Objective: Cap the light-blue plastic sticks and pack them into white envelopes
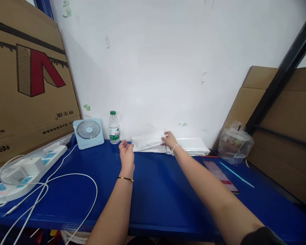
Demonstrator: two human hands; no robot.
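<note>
A thin white plastic packet (pixel 148 140) is held at the back of the blue table, close to the wall. My right hand (pixel 169 140) pinches its right end, fingers closed. My left hand (pixel 126 151) is at its left end, fingers curled and closed near the packet's corner; whether the fingertips grip it is hard to make out. Under the raised packet lies another flat white sheet on the table. To the right of my right hand rests a stack of flat white packets (pixel 192 145).
A water bottle (pixel 114 129) and a blue fan (pixel 88 132) stand left of my hands. White cables and a power strip (pixel 53 158) lie at far left. On the right are a phone (pixel 220 175), a blue straw (pixel 236 174) and a bagged cup (pixel 234 143). Cardboard boxes flank both sides.
</note>
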